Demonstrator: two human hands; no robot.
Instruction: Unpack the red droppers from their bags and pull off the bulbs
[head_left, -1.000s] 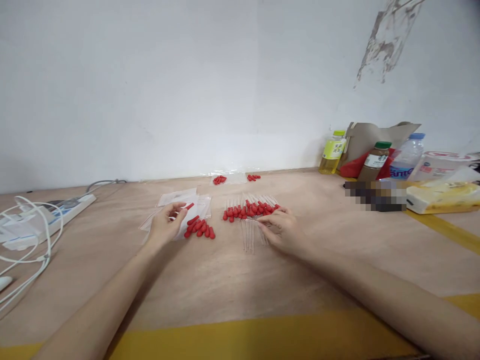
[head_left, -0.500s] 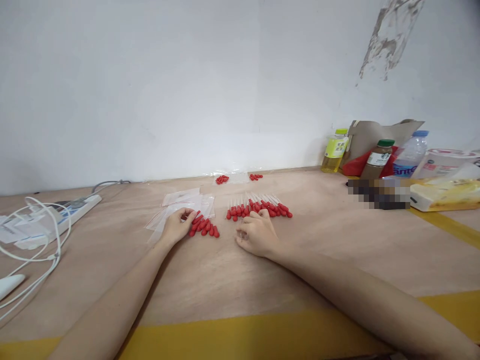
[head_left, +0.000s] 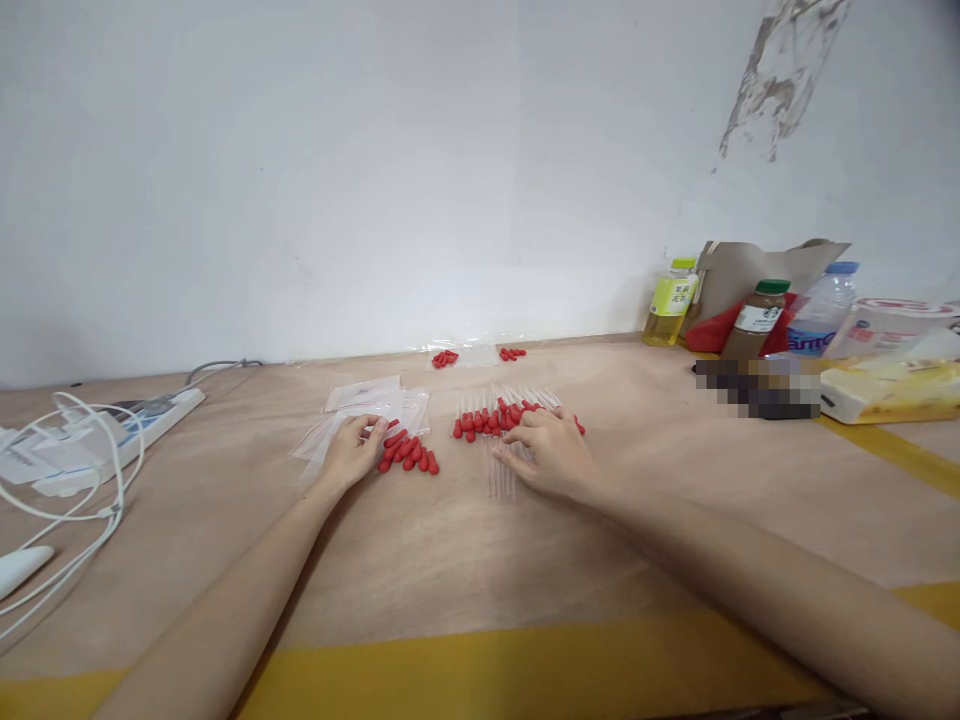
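My left hand (head_left: 352, 452) rests at a pile of loose red rubber bulbs (head_left: 409, 455), its thumb and fingertips closed on the end of a bulb at the pile's upper left. Under and behind that hand lie clear zip bags (head_left: 375, 402). Right of the pile is a row of glass droppers (head_left: 480, 422) with red bulbs, most tubes pointing to the wall. Several clear glass tubes (head_left: 501, 480) point toward me from the row. My right hand (head_left: 551, 450) lies over the row's right part, fingers bent and apart, with nothing visible in them.
Bags with red bulbs (head_left: 445, 358) lie by the wall. A power strip (head_left: 161, 420) and white cables (head_left: 116, 480) occupy the left. Bottles (head_left: 670, 305), a paper bag (head_left: 765, 265), a blurred dark object (head_left: 757, 388) and a tissue pack (head_left: 892, 390) stand at right.
My right hand has moved to the right along the dropper row, and its fingers have spread. The glass tubes it covered now show. My left hand has hardly moved.
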